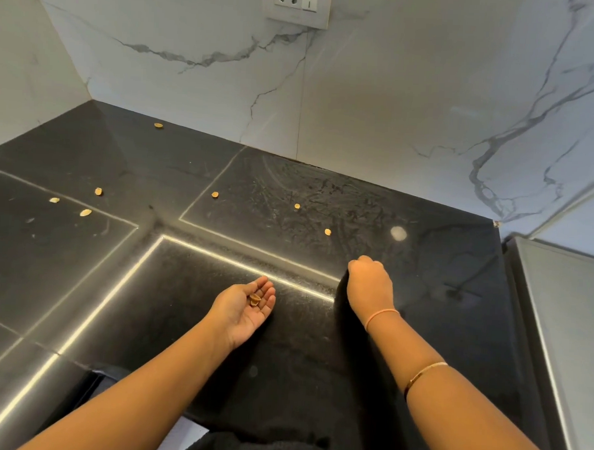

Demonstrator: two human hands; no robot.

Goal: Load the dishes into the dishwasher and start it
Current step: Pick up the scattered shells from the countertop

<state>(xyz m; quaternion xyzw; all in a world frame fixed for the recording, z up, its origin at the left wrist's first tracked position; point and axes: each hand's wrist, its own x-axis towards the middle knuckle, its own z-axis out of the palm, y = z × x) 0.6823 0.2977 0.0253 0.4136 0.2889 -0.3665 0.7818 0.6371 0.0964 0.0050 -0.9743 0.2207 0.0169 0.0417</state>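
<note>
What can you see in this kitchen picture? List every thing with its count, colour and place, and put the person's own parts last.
Counter: one, black, fills the lower picture.
Wall: one, white marble with grey veins, behind the counter.
Socket: one, white, at the top of the wall.
Shell bits: seven, tan, scattered on the counter; what look like two more lie in the left palm.
Metal surface: one, grey, at the right edge.
Wristband: one, pink, on the right wrist.
Bangle: one, gold, on the right forearm.
Left hand: one, palm up with fingers relaxed, over the counter.
Right hand: one, knuckles up with fingers curled, on the counter; anything it holds is hidden.
</note>
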